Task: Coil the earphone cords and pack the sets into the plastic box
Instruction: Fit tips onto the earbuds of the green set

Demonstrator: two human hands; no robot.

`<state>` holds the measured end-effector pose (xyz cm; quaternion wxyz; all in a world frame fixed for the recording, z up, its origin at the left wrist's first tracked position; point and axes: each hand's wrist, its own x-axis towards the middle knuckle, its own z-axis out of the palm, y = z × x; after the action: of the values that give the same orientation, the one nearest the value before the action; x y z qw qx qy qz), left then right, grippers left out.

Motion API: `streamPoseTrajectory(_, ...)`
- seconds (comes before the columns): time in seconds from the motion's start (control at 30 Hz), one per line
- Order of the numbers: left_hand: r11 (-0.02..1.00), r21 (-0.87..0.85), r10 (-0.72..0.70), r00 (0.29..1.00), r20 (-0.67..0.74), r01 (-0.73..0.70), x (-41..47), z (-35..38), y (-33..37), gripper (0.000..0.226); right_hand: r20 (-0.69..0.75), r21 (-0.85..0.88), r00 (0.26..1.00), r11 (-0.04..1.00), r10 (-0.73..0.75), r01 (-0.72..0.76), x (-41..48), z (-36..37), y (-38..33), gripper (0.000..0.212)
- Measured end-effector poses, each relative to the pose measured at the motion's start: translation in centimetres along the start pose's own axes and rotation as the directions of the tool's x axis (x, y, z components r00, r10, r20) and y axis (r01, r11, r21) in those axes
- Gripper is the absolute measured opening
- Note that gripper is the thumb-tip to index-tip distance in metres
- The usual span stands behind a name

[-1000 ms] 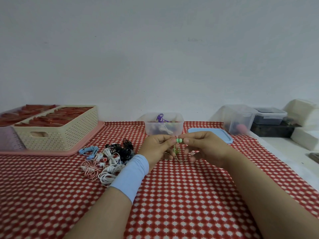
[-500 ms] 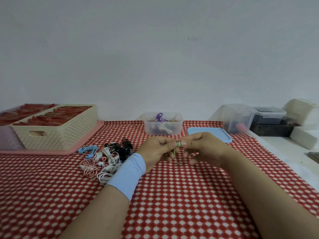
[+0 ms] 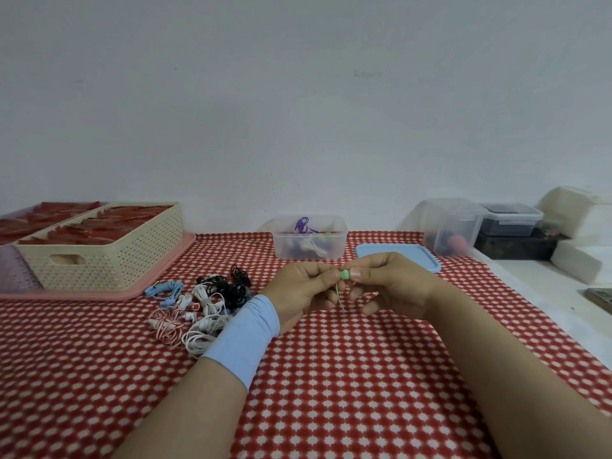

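Observation:
Both my hands meet above the middle of the red checked table. My left hand (image 3: pixel 303 289) and my right hand (image 3: pixel 394 284) pinch a green earphone set (image 3: pixel 344 275) between their fingertips, and its thin green cord hangs down between the palms. Behind them stands the clear plastic box (image 3: pixel 309 243) with purple and white sets inside. Its blue lid (image 3: pixel 397 256) lies flat to the right. A pile of loose earphones (image 3: pixel 202 304), white, black, red-white and blue, lies left of my left wrist.
A cream perforated basket (image 3: pixel 102 256) with red items stands on a pink tray (image 3: pixel 159 283) at the far left. At the far right sit a clear latched container (image 3: pixel 450 226), a dark-lidded box (image 3: pixel 510 223) and white foam blocks (image 3: pixel 576 260).
My hands have kept the green set pinched and shifted only slightly; less of the hanging cord shows below the fingers. The view has dipped a little.

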<state>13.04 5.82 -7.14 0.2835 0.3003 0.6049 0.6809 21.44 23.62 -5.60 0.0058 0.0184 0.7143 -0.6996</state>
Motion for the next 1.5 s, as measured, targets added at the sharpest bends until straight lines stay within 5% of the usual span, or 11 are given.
streamPoseTrajectory(0.17, 1.0, 0.028, -0.002, 1.0, -0.011, 0.002, 0.0, -0.3, -0.1, 0.016, -0.065, -0.103, 0.996, 0.994, -0.053, 0.046, 0.3, 0.3, 0.1, 0.021)
streamPoseTrajectory(0.5, 1.0, -0.012, 0.014, 0.995, -0.095, -0.015, 0.2, -0.6, 0.0, 0.02, -0.137, -0.033, 0.986, 0.995, -0.099, 0.095, 0.1, 0.8, -0.4, 0.018)
streamPoseTrajectory(0.8, 0.993, 0.12, 0.004, 0.989, -0.151, 0.014, 0.4, -0.6, -0.2, 0.014, -0.249, -0.345, 0.93, 0.922, -0.272, 0.177, 0.5, 1.3, -0.1, 0.01)
streamPoseTrajectory(1.1, 0.987, 0.161, -0.002, 0.989, -0.148, 0.026, 0.3, -0.4, -0.1, 0.013, -0.195, -0.527, 0.926, 0.83, -0.325, 0.18, 0.6, 1.2, -0.2, 0.017)
streamPoseTrajectory(1.27, 0.996, 0.092, 0.034, 0.991, -0.129, -0.022, 0.2, -0.5, 0.2, 0.018, -0.19, -0.235, 0.969, 0.966, -0.159, 0.112, -0.2, 1.0, -0.7, 0.02)
streamPoseTrajectory(1.5, 0.985, 0.166, 0.051, 0.995, -0.083, -0.036, 0.2, -0.6, 0.3, 0.022, -0.113, -0.044, 0.994, 0.999, 0.014, -0.019, -0.5, 1.0, -0.6, 0.024)
